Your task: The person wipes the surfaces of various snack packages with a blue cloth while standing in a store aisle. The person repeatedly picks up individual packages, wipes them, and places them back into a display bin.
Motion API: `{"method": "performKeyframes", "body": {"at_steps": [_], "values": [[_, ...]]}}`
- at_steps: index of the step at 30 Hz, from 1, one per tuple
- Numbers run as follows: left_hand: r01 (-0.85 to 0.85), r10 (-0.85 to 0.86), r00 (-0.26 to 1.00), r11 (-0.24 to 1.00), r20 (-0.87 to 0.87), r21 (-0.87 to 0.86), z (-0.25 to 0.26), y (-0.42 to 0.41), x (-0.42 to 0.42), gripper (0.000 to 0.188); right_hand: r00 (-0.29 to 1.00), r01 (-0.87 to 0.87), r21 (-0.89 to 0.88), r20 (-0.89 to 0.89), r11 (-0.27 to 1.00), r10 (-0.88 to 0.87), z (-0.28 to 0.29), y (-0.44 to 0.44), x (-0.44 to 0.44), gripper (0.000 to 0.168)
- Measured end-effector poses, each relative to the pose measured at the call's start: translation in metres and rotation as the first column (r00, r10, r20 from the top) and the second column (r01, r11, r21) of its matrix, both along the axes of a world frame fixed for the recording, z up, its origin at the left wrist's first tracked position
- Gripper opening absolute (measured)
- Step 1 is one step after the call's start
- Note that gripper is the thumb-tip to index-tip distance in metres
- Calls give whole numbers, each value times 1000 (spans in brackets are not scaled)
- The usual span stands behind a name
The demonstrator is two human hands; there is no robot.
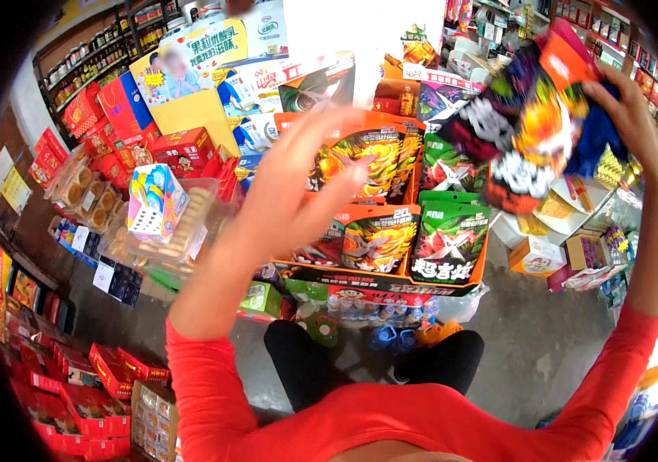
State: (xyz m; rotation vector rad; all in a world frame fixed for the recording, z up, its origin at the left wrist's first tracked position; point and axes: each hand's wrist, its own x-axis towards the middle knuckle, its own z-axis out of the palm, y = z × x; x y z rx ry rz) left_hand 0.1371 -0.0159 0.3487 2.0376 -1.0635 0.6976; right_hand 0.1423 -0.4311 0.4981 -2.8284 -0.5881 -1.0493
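Note:
My right hand [626,110] is raised at the upper right and grips a bunch of colourful snack pouches [543,136], blurred by motion. My left hand [297,185] hovers over the pouch display, its fingers apart and blurred, with nothing seen in it. Below it, an orange and black display box [375,279] bears writing along its front edge. Orange pouches [378,245] stand upright in its middle, beside green pouches [450,245] on the right. A dark pouch [316,86] stands behind. My left forearm hides part of the box's left side.
Left of the box, plastic tubs of biscuits [176,225] carry a colourful carton [155,202]. Red gift boxes [89,398] are stacked at the lower left. Wrapped water bottles [381,309] stand below the display. A white carton [537,254] lies to the right.

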Motion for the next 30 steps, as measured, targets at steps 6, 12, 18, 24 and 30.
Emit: {"method": "performKeyframes", "body": {"at_steps": [6,12,18,24,30], "values": [[-262,209,961,900,183,347,-7,-26,130,61,998,-37,-9,43,999,37,31,35,84,33],[-81,103,995,826,-8,557,-10,-12,114,48,999,18,83,-44,996,-15,20,93,151,33],[-38,5,998,853,64,521,-13,-5,97,46,997,15,-58,-77,998,-19,10,133,160,30],[28,-19,1000,865,-22,502,-8,9,84,50,971,-77,-75,-233,994,57,-6,149,201,29],[43,36,783,993,-621,112,1,59,128,29,946,-206,-132,-280,970,163,-16,154,227,27]]}}
